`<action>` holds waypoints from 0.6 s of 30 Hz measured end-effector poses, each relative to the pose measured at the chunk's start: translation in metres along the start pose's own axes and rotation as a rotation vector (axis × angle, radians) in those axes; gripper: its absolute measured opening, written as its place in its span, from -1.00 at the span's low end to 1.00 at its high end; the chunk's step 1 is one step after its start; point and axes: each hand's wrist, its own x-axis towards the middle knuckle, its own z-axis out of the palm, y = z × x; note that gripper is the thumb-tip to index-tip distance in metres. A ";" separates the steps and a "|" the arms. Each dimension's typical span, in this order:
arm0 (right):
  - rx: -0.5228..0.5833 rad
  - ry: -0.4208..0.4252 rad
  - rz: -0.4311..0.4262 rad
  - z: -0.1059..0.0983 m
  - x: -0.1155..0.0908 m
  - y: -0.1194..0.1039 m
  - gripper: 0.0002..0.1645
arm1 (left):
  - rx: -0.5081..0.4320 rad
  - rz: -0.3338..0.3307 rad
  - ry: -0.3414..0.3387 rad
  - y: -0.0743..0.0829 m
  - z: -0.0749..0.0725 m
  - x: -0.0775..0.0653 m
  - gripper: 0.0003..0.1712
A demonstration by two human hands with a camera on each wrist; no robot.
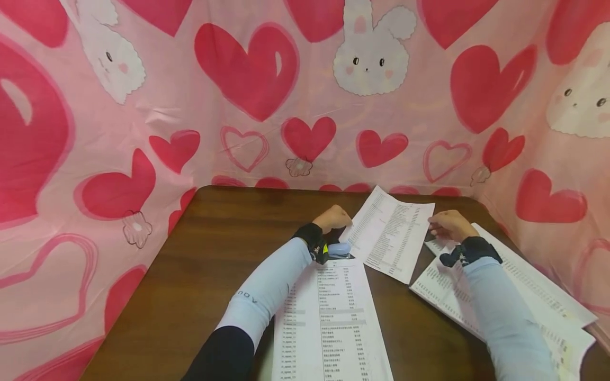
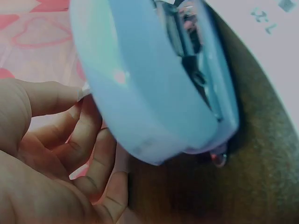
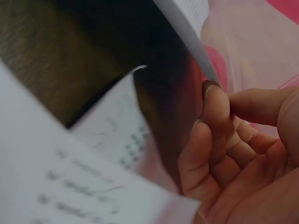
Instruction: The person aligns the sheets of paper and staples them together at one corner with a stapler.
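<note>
Between my two hands a printed paper sheet (image 1: pixel 388 238) is held up at a tilt over the far part of the table. My left hand (image 1: pixel 332 218) pinches its left edge with thumb and fingers; a white bit of that edge shows at the fingertips in the left wrist view. The right hand (image 1: pixel 450 225) pinches the opposite edge, and in the right wrist view thumb and forefinger grip the paper edge (image 3: pixel 198 53). A light blue stapler (image 1: pixel 339 248) lies just below my left hand. It looms large in the left wrist view, where the stapler (image 2: pixel 145 84) hides part of the background.
A long printed list (image 1: pixel 333 328) lies in front of me, partly under my left forearm. At the right, overlapping printed sheets (image 1: pixel 529 270) lie beneath my right forearm. The brown wooden table (image 1: pixel 190 296) is bordered by a pink curtain (image 1: pixel 333 106) with hearts and rabbits.
</note>
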 end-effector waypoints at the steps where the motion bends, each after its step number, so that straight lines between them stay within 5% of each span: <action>1: -0.007 0.006 -0.012 0.000 -0.001 -0.004 -0.53 | -0.009 -0.004 0.004 0.001 -0.002 0.000 -0.87; 11: -0.044 0.040 -0.108 -0.003 -0.011 -0.035 -0.43 | -0.033 0.012 0.051 0.020 -0.020 -0.016 -0.79; 18: -0.007 0.023 -0.135 0.003 -0.017 -0.047 -0.43 | 0.011 0.092 -0.026 0.025 -0.041 -0.030 -0.74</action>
